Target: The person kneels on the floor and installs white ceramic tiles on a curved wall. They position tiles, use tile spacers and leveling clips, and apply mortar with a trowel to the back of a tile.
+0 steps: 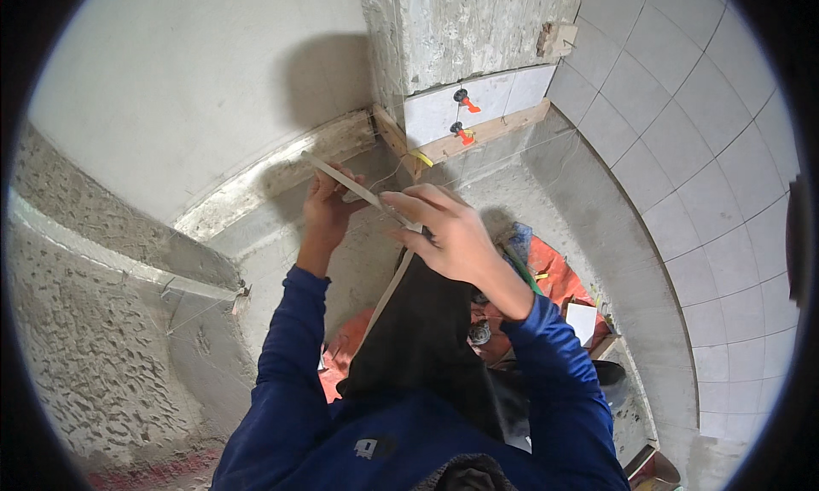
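A thin pale tile, seen nearly edge-on, is held up slantwise in front of me. My left hand grips it from the left and below, fingers curled at its edge. At the tile's lower right end is my right hand, thumb and fingers bent around that end. Beyond the hands, a short row of white tiles is set at the foot of the concrete column. Two black-and-orange tile levelling clips stick out from their joint. A yellow wedge sits at the row's lower left corner.
Wooden battens run under the tile row, with strings stretched nearby. Grey tiles cover the right wall. A red sheet with a white piece and tools lies beside my dark-trousered leg. A rough concrete ledge curves along the left.
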Motion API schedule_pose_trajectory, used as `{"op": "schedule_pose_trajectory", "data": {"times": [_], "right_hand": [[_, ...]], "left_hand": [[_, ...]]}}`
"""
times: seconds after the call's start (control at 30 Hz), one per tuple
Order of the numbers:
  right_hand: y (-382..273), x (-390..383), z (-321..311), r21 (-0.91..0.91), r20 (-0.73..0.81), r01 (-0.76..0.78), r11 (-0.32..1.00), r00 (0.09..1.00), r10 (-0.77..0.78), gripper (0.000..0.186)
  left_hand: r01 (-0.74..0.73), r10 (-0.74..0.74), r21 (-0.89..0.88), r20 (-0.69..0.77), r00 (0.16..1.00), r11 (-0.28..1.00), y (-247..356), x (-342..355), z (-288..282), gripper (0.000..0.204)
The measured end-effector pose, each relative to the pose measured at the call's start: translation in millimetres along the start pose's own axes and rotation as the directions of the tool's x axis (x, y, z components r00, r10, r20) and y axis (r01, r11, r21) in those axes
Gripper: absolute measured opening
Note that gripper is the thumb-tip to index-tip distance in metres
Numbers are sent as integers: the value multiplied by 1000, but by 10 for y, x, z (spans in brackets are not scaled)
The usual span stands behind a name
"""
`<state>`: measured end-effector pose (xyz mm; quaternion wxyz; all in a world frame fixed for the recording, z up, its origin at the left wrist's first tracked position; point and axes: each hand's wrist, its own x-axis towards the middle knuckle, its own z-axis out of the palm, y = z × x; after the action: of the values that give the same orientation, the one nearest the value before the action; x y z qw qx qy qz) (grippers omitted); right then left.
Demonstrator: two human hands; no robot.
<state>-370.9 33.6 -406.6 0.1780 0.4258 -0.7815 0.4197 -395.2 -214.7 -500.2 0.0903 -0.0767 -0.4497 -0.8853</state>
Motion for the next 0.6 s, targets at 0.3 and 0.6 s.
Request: {"op": "schedule_pose_trajectory", "data": {"times": [0.3, 0.6], "right_hand": [[578, -975, -985, 113, -144, -472, 874, 863, 484, 29], [1006, -1601, -1210, 349, -309, -651, 674, 599, 739, 22]], "left_hand": [[254, -148, 348, -304, 941, 902, -103, 315, -701, 37], [201, -107, 649, -182, 978, 734, -169, 712, -1439, 47]]}}
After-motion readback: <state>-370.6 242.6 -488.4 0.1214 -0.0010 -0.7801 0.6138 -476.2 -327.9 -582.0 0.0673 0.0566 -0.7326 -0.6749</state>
